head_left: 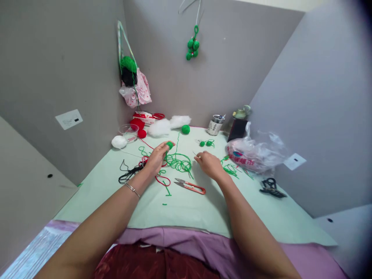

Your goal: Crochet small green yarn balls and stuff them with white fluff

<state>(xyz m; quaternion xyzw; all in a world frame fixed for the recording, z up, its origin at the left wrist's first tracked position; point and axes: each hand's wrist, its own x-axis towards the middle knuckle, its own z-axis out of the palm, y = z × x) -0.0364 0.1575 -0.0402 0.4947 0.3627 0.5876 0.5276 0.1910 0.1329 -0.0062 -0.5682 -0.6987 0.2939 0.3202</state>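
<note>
My left hand (157, 157) is closed around a small green yarn piece (169, 145), held up between thumb and fingers. Green yarn (178, 162) lies in loose loops on the table just beside that hand. To the right, apart from the piece, my right hand (208, 162) pinches a thin, pale, needle-like tool (194, 154) whose tip points up and left. Its exact kind is too small to make out. Thread snips (190, 186) with orange handles rest on the table between my forearms. Red yarn (162, 180) and black yarn (130, 173) lie tangled by my left wrist.
At the back are a green yarn ball (185, 129), white stuffing (159, 128), a clear cup (128, 133) and a tin (215, 124). Two small green balls (205, 143) lie behind my right hand. A plastic bag (252, 153) and black claw clip (272, 188) sit at right.
</note>
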